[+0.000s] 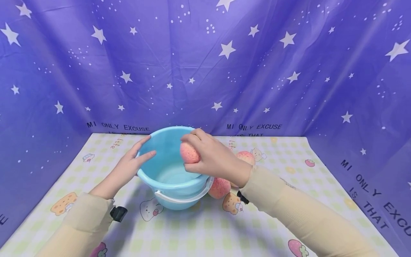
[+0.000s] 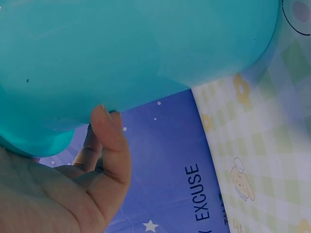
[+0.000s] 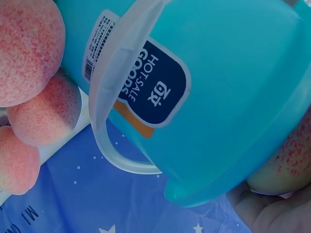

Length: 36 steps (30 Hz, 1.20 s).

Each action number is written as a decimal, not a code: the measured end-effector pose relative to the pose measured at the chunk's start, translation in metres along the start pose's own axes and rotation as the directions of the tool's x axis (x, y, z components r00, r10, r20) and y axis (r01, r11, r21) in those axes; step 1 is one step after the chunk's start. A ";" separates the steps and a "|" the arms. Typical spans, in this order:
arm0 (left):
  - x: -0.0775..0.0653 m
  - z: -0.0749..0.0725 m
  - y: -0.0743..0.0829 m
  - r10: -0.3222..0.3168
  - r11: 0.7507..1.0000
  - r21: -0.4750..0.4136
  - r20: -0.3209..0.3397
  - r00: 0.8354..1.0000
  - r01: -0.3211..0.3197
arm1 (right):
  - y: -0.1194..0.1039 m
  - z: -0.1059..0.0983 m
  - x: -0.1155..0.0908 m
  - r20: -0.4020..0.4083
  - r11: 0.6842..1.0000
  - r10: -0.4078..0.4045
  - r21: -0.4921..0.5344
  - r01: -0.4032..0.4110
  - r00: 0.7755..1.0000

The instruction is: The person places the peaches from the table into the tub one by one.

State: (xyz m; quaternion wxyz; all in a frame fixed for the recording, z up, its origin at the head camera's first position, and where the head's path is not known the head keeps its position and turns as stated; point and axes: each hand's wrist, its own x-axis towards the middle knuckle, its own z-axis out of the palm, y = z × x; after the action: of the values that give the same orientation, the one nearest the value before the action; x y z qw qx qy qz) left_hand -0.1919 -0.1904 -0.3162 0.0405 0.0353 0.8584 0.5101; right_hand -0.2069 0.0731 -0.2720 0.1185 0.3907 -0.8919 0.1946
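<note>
A light blue bucket (image 1: 179, 200) stands on the table, its white handle (image 1: 184, 200) hanging down at the near side. My left hand (image 1: 130, 166) grips the bucket's left rim, thumb inside and fingers outside. In the left wrist view the fingers (image 2: 111, 138) rest against the blue wall. My right hand (image 1: 210, 153) holds a pink speckled peach (image 1: 189, 152) over the bucket's mouth at the right side. The right wrist view shows that hand (image 3: 277, 211) by the rim, with the peach partly hidden behind it.
Several more peaches lie right of the bucket, among them one near peach (image 1: 219, 188) and one farther peach (image 1: 245, 157). A checked cloth (image 1: 257, 228) covers the table. Purple star-printed curtain (image 1: 199, 64) hangs behind and at both sides. A label (image 3: 158, 87) is on the bucket.
</note>
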 end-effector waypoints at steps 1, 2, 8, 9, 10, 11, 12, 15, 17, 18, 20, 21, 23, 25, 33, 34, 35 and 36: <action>0.000 0.000 0.000 -0.001 1.000 0.000 0.000 1.000 0.001 | 0.000 0.001 0.001 0.006 1.000 0.001 0.001 -0.001 1.000; 0.000 0.000 0.000 -0.002 1.000 -0.001 0.001 1.000 0.003 | 0.000 0.002 0.002 0.011 1.000 0.001 0.003 -0.001 1.000; 0.000 0.000 0.001 -0.013 1.000 -0.020 0.011 1.000 0.013 | 0.001 0.008 0.008 0.022 1.000 -0.003 0.006 0.003 1.000; 0.000 0.000 0.001 -0.013 1.000 -0.022 0.012 1.000 0.013 | 0.001 0.008 0.009 0.025 1.000 -0.002 0.003 0.002 1.000; 0.001 0.001 0.001 -0.012 1.000 -0.025 0.013 1.000 0.013 | 0.001 0.009 0.010 0.027 1.000 -0.003 0.005 0.003 1.000; 0.001 0.001 0.001 -0.012 1.000 -0.027 0.014 1.000 0.012 | 0.001 0.010 0.010 0.029 1.000 -0.005 0.004 0.005 1.000; 0.001 0.001 0.000 -0.012 1.000 -0.028 0.015 1.000 0.012 | 0.001 0.010 0.011 0.031 1.000 -0.009 0.000 0.009 0.999; 0.001 0.001 0.000 -0.010 0.999 -0.032 0.015 1.000 0.010 | 0.001 0.012 0.014 0.043 0.999 -0.031 -0.019 0.031 0.999; 0.001 0.001 0.000 -0.012 0.999 -0.031 0.014 1.000 0.012 | 0.001 0.013 0.016 0.054 0.999 -0.040 -0.031 0.041 0.998; 0.001 0.001 0.000 -0.012 0.999 -0.029 0.013 1.000 0.013 | 0.000 0.013 0.017 0.061 0.998 -0.040 -0.038 0.043 0.997; 0.001 0.001 0.000 -0.012 1.000 -0.024 0.010 1.000 0.013 | 0.000 0.014 0.019 0.078 0.998 -0.032 -0.043 0.036 0.996; 0.002 0.000 -0.001 -0.013 1.000 -0.022 0.009 1.000 0.013 | -0.001 0.014 0.020 0.083 0.999 -0.029 -0.043 0.033 0.996; 0.002 0.000 0.000 -0.015 1.000 -0.017 0.008 1.000 0.015 | -0.001 0.014 0.022 0.090 0.998 -0.029 -0.046 0.034 0.995; 0.002 0.000 0.000 -0.013 1.000 -0.017 0.010 1.000 0.013 | -0.001 0.015 0.025 0.094 0.998 -0.031 -0.054 0.037 0.995; 0.001 0.000 0.000 -0.006 1.000 -0.008 0.010 1.000 0.006 | -0.001 0.017 0.034 0.136 0.995 -0.018 -0.096 0.031 0.991; 0.001 0.000 0.000 -0.005 1.000 -0.004 0.010 1.000 0.005 | -0.002 0.017 0.035 0.141 0.995 -0.016 -0.097 0.030 0.990; 0.001 0.000 0.000 -0.005 1.000 -0.001 0.010 1.000 0.005 | -0.002 0.017 0.036 0.146 0.995 -0.015 -0.099 0.030 0.989; 0.001 -0.001 0.000 -0.005 1.000 0.001 0.011 1.000 0.005 | -0.002 0.017 0.037 0.151 0.995 -0.014 -0.098 0.029 0.988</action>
State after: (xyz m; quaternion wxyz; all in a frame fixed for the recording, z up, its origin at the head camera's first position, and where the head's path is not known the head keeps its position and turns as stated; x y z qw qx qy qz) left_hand -0.1931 -0.1908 -0.3160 0.0464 0.0359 0.8586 0.5093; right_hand -0.2310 0.0399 -0.2735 0.0726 0.4075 -0.9025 0.1187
